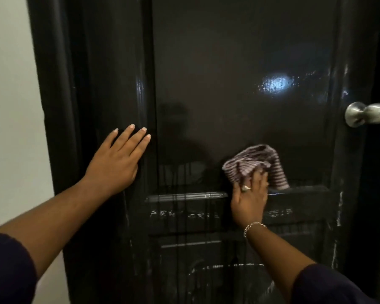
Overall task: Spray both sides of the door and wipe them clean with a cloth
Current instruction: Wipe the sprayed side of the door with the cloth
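Left hand (pixel 116 159) spread flat on the black door (pixel 239 62); right hand (pixel 249 200) pressing bunched striped cloth (pixel 255 164) against mid-panel. Soft, limp, likely damp: best gripped bunched. Glossy wet surface, probably slippery.

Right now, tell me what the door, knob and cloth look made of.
Door: likely wood under glossy black paint; it mirrors a light and has moulded panels.
Knob: brushed silver metal, dull sheen.
Cloth: soft striped knit or woven fabric, bunched in folds.
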